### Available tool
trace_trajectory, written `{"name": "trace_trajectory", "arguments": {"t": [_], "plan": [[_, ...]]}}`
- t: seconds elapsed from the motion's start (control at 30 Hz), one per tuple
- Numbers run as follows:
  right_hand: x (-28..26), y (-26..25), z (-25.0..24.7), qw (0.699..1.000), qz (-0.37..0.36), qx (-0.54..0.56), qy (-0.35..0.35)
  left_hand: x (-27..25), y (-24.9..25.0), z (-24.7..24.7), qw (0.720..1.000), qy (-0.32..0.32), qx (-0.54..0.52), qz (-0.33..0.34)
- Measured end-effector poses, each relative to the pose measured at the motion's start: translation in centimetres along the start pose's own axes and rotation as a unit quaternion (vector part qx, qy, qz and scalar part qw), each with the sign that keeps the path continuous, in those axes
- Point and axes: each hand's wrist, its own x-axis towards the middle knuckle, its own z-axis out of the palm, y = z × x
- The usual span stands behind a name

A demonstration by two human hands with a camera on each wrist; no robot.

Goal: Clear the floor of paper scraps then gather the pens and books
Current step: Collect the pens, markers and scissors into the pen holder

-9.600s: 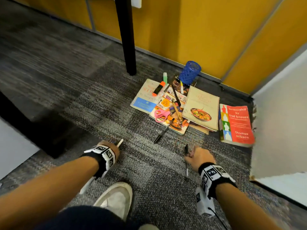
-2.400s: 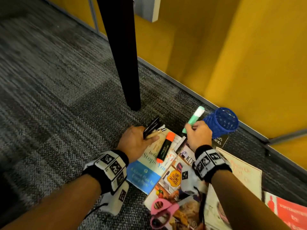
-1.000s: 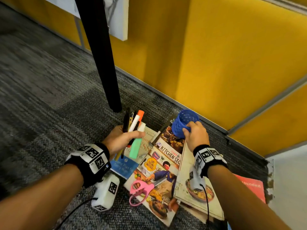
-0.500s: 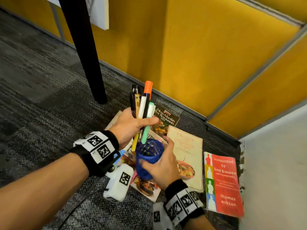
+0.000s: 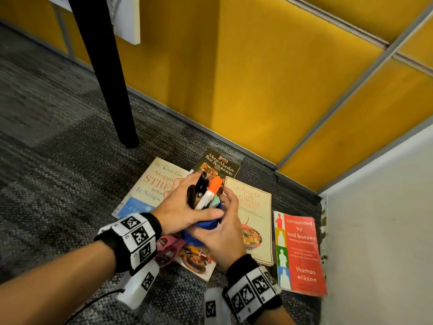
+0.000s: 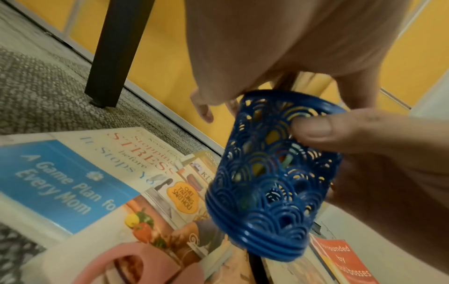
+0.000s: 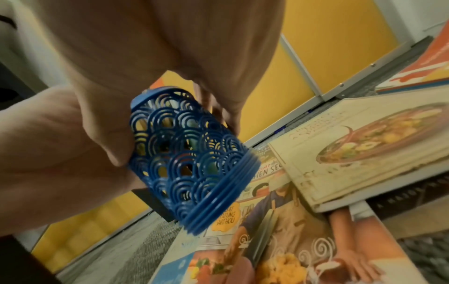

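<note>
**Pens going into the blue cup, books lying on the carpet**

A bunch of pens (image 5: 206,193) stands in a blue lattice cup (image 5: 199,231), black barrels and an orange-capped marker poking out of the top. The cup is held up off the floor, tilted, just above the books. The right hand (image 5: 222,233) is wrapped round the side of the cup, thumb pressed against the lattice wall. The left hand (image 5: 185,209) sits on top with its fingers curled round the pens at the rim.

Under the hands lies a cooking magazine (image 6: 170,217) with pink scissors (image 5: 168,248) on it. To the left is a blue and cream paperback about stress (image 5: 145,191); behind is a dark restaurant guide (image 5: 219,164). To the right is a cream cookbook (image 5: 254,221) with a bowl of food on its cover, and beside that a red paperback (image 5: 302,252) close to the white wall (image 5: 379,219).

All of this rests on grey carpet (image 5: 58,160). A black table leg (image 5: 110,71) stands to the left, in front of yellow panels (image 5: 257,73).
</note>
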Motion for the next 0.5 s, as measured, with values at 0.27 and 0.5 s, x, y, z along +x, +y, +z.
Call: {"name": "trace_trajectory", "arguments": {"t": [0.27, 0.5], "plan": [[0.1, 1.6, -1.6, 0.994, 0.03, 0.046, 0.097, -1.4, -0.1, -1.8, 0.983, -0.132, 0.037, -0.119], [-0.7, 2.7, -2.1, 0.992, 0.055, 0.048, 0.101, -3.6, -4.5, -0.7, 0.839, -0.19, 0.486, -0.154]]}}
